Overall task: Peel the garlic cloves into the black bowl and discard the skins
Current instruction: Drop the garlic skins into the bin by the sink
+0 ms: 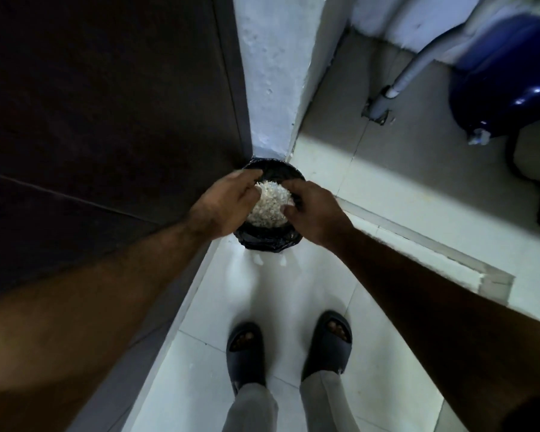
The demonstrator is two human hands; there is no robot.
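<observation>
A heap of white garlic skins [270, 204] sits between my two hands, right over a small bin lined with a black bag [265, 240] on the floor. My left hand [225, 204] curls round the heap's left side. My right hand [315, 210] curls round its right side, thumb against the skins. The hands hide much of the bin's opening, so I cannot tell what lies inside. A few white scraps [258, 260] lie on the tiles just in front of the bin. No black bowl or garlic cloves are in view.
The bin stands in a corner between a dark door [106, 120] on the left and a white wall pillar [272, 73]. A blue drum [505, 73] and a grey pipe [418, 67] are at the upper right, beyond a raised sill [418, 241]. My slippered feet [247, 353] stand on white tiles.
</observation>
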